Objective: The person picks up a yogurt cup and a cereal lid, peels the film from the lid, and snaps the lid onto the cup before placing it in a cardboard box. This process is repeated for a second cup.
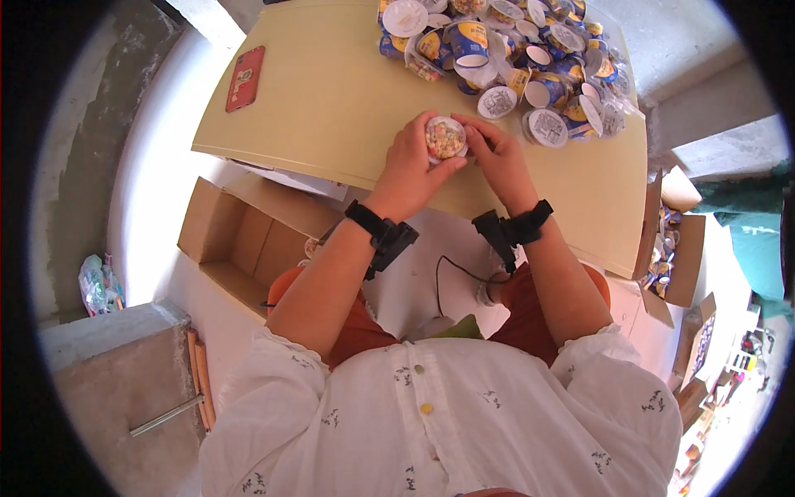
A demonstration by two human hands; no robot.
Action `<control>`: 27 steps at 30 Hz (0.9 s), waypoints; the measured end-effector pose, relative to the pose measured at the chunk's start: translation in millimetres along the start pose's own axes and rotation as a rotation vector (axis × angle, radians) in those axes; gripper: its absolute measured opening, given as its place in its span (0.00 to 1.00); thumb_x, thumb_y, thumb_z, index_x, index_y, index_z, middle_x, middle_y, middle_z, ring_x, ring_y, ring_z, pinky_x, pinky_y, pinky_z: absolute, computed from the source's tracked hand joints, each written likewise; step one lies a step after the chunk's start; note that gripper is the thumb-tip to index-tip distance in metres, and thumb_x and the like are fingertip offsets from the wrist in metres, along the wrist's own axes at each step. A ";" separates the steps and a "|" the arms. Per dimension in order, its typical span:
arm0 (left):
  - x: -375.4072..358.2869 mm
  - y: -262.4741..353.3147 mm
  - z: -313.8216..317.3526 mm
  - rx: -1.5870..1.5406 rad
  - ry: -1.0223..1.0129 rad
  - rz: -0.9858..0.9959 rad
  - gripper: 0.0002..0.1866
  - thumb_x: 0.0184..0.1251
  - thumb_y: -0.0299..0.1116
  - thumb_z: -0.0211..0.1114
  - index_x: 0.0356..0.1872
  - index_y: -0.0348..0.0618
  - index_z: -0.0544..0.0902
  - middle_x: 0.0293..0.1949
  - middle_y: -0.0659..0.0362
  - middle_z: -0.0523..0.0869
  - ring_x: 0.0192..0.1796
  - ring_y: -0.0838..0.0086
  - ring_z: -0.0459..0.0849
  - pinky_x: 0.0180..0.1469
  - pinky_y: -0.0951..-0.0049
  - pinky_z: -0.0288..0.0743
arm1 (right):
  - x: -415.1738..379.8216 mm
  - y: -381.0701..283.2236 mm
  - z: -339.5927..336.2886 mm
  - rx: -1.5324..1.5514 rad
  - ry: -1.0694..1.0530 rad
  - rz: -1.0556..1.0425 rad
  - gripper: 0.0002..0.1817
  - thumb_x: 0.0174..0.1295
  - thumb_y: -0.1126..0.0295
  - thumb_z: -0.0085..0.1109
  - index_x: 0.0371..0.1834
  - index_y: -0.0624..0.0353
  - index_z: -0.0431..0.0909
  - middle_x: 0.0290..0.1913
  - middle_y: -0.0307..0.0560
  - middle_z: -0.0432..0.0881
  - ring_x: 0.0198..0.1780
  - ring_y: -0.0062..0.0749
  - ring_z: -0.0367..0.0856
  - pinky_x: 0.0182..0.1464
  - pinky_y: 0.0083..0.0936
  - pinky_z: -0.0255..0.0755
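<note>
Over the near part of the table, my left hand (pixel 406 161) is closed round a small clear plastic cup (pixel 445 138) filled with colourful bits like cereal or candy. Its round face is turned up toward me. My right hand (pixel 499 161) has thumb and fingers pinched at the cup's right rim; whether they grip a lid or film edge there is too small to tell. Just beyond the hands lies a heap of blue-and-yellow paper cups (pixel 544 89) mixed with clear filled cups and white printed lids (pixel 498 102).
A red phone (pixel 245 79) lies at the left of the yellow table (pixel 331 99). Below the table's left edge stands an open cardboard box (pixel 240 240). Another carton (pixel 686 248), holding more cups, stands at the right. A black cable (pixel 440 273) hangs between my knees.
</note>
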State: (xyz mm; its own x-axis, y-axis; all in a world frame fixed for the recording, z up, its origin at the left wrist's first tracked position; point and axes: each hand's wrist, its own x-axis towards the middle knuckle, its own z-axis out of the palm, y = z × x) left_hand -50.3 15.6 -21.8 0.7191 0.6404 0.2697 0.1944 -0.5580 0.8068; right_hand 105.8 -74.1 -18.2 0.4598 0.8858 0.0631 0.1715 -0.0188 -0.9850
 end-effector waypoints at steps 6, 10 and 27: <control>-0.7 -0.1 -3.7 0.023 -0.028 -0.050 0.41 0.63 0.44 0.74 0.70 0.38 0.62 0.61 0.43 0.76 0.62 0.52 0.77 0.63 0.57 0.71 | -2.1 -3.8 3.0 0.007 -0.021 0.026 0.17 0.75 0.65 0.54 0.59 0.61 0.82 0.44 0.39 0.85 0.42 0.19 0.78 0.47 0.19 0.73; 2.5 0.5 -6.9 0.090 -0.041 -0.043 0.40 0.61 0.46 0.75 0.68 0.40 0.65 0.57 0.43 0.79 0.59 0.49 0.79 0.60 0.55 0.73 | -4.5 -5.2 5.6 0.043 -0.019 0.075 0.16 0.77 0.64 0.51 0.60 0.59 0.81 0.42 0.36 0.84 0.41 0.16 0.76 0.43 0.18 0.73; -0.6 0.9 -1.8 0.060 0.055 0.043 0.40 0.59 0.41 0.76 0.69 0.43 0.66 0.54 0.42 0.81 0.55 0.48 0.80 0.57 0.54 0.74 | -7.3 -7.3 8.5 0.049 -0.044 0.110 0.17 0.79 0.61 0.45 0.64 0.50 0.78 0.34 0.33 0.79 0.30 0.13 0.72 0.32 0.16 0.70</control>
State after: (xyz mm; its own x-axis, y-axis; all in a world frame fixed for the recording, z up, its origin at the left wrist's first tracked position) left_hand -51.8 15.6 -20.3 0.6901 0.6423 0.3335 0.2045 -0.6151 0.7615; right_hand 93.8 -76.5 -12.8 0.4348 0.8990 -0.0516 0.0790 -0.0952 -0.9923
